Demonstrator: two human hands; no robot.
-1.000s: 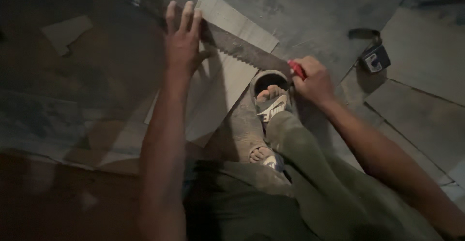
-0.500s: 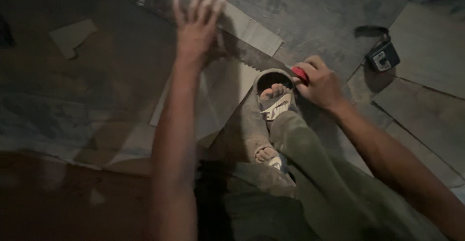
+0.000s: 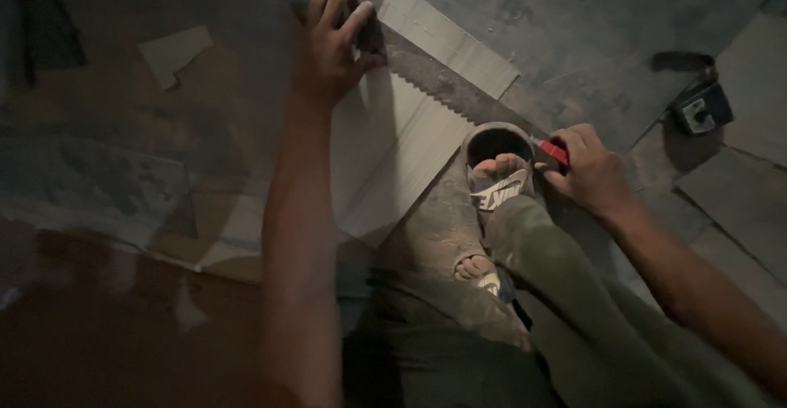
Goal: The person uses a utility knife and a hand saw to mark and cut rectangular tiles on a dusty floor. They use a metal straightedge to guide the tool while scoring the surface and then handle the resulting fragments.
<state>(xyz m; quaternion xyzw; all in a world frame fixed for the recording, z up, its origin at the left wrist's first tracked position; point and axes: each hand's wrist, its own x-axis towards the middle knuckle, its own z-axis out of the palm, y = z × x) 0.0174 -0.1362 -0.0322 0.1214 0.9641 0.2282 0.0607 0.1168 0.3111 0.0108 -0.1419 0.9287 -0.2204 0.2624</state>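
Notched straightedge (image 3: 459, 100) and pale plank (image 3: 402, 154) on the floor

The dark toothed straightedge lies diagonally across the flat plank; a small red-handled tool (image 3: 555, 151) sits at its lower end.

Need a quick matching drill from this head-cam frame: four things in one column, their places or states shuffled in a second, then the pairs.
Things:
1. left hand
2. right hand
3. sandalled foot
4. small dark tool

Places or states:
A. lying alone on the floor at far right
B. pinching a red-handled tool
C. planted on the pale tile beside the toothed straightedge
D. fingers pressed down on the straightedge's far end

Pairs: 1-D, 2-B, 3-C, 4-A
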